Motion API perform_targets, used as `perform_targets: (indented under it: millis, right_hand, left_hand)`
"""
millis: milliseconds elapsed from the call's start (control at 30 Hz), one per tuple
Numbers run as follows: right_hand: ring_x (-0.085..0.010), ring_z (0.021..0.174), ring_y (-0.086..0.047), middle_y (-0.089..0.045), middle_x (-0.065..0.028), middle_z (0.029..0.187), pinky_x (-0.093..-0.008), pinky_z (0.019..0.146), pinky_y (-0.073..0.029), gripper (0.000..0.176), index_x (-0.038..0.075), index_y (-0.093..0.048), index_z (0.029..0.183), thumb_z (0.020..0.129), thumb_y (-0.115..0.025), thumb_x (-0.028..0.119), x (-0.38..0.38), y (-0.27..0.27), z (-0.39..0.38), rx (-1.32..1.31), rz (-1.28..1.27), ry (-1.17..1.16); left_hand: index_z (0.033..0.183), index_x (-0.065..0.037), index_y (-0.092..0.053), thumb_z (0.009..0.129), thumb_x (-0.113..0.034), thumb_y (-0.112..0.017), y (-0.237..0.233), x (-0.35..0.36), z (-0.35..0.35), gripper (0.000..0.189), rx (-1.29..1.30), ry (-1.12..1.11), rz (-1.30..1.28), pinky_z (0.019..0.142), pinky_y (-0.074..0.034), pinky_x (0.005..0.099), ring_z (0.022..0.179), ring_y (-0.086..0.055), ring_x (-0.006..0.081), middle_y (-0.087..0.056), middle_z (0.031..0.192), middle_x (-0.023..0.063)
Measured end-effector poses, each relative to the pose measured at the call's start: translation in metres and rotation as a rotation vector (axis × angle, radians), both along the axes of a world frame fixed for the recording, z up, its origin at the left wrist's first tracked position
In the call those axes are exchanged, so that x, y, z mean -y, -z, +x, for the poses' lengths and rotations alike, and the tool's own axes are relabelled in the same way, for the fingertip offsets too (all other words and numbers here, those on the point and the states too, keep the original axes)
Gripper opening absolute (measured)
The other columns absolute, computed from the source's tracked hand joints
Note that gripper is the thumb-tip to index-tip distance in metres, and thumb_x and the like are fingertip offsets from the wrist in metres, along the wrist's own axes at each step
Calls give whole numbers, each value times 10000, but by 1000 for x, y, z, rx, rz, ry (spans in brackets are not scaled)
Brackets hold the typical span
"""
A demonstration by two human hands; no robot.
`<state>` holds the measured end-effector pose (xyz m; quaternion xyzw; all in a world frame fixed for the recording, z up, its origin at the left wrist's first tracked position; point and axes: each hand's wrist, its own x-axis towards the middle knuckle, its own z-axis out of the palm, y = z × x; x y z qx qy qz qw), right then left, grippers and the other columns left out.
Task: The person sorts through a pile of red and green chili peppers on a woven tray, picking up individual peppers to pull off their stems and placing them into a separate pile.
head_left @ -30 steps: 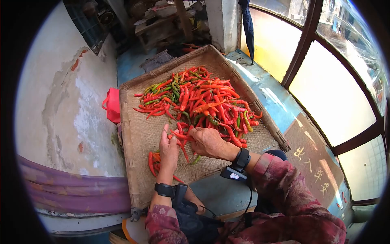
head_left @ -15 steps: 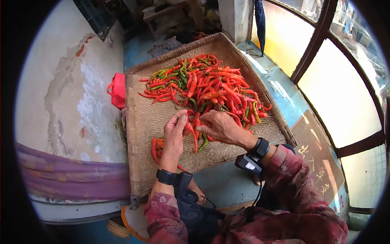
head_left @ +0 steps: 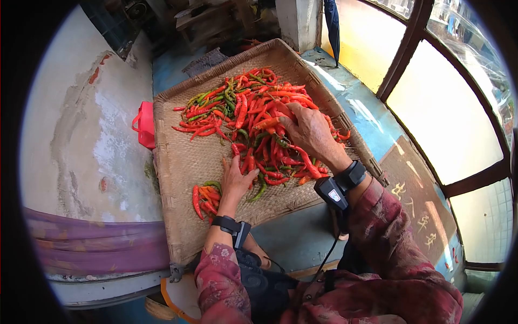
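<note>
R hand (head_left: pixel 312 129): shifted since half a sec ago, from above tray's near-middle up to the heap on tray's right half; fingers bent down onto peppers, orange pepper (head_left: pixel 267 123) by the thumb; can't tell if it's pinching any
L hand (head_left: pixel 234 181): now well apart from R hand, nr tray's middle; thumb spread away from fingers, red peppers showing in the gap, at heap's near edge
Pepper heap (head_left: pixel 242 112): mostly red, w/ green & yellowish ones toward tray's far-left; fills tray's middle to right
Small pile (head_left: pixel 196 203): few red & orange peppers + 1 green, on tray's near-left part, apart from heap
Tray (head_left: pixel 181 167): woven, w/ raised rim
Red bag (head_left: pixel 144 125): just outside tray's left side
Umbrella (head_left: pixel 332 32): dark, past tray's far-right corner
Mat (head_left: pixel 415 194): brown w/ yellow characters, on floor right of tray
</note>
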<state>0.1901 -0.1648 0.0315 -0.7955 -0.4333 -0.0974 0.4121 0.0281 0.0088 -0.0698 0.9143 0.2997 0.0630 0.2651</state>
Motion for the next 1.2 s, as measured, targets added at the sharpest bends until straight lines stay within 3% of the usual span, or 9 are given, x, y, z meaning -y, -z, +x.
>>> perform_targets:
  millis: [167,300,400,533,633,767,933,1067,1200]
  right_hand:
    - [-350,731,-596,-604,-193,812,-429,638,-465,422,8,-511,1163,813,-602,225,11,-1,18,231,-52,260]
    - [-339,779,-604,-605,-183,807,-412,662,-487,229,10,-594,969,808,-594,174,4,-3,8,71,46,11]
    - [-317,655,-612,-607,-166,683,-394,595,-474,141,8,-614,839,817,-590,145,-4,-2,-13,-164,39,-157]
    - [-312,644,-609,-610,-158,697,-391,576,-471,192,10,-624,815,841,-567,192,-17,26,-35,-157,-161,-349]
    - [-357,630,-594,-592,-194,649,-419,552,-469,348,6,-617,765,868,-542,330,-27,37,-53,-266,-123,-452]
    - [-302,624,-623,-583,-185,621,-401,574,-467,244,-18,-605,793,832,-602,223,-37,40,-65,-639,-45,-431]
    - [-343,662,-624,-597,-222,680,-409,610,-479,250,-65,-585,792,777,-612,183,-37,26,-54,-486,-13,-298]
    - [-336,643,-618,-598,-197,649,-417,600,-477,262,-55,-598,820,783,-618,203,-34,14,-24,-376,-17,-191]
    - [-294,567,-596,-604,-147,628,-383,554,-469,274,-37,-590,964,816,-603,193,-28,3,-18,-72,330,72]
  left_hand:
    - [1125,-65,-485,703,-228,-692,-5,14,0,497,-9,55,47,806,-442,446,971,-548,366,-550,1072,193]
    - [982,-18,-544,752,-156,-600,-10,20,0,274,34,129,-91,717,-454,405,806,-603,320,-621,814,146]
    - [1014,-2,-536,803,-155,-570,-21,13,-4,263,237,19,-478,669,-446,273,742,-552,117,-597,822,80]
    - [1147,-56,-452,866,-173,-575,-55,19,-18,328,530,45,-1025,791,-424,249,872,-504,89,-541,966,33]
    - [1156,-46,-442,867,-168,-575,-53,23,-27,341,613,150,-1098,794,-426,253,873,-509,91,-527,1014,37]
    - [1146,-54,-445,874,-204,-579,-60,38,-25,338,532,113,-1047,763,-443,230,848,-515,71,-534,1048,36]
    - [1093,-39,-504,893,-289,-557,-53,19,-32,325,450,-60,-865,548,-435,169,692,-529,49,-590,918,38]
    - [1156,-12,-484,914,-333,-516,-58,1,-38,403,492,-174,-812,534,-427,180,640,-521,63,-592,853,58]
    - [1221,14,-455,932,-249,-480,-62,-5,-40,392,652,-227,-936,550,-440,188,664,-526,67,-584,876,61]
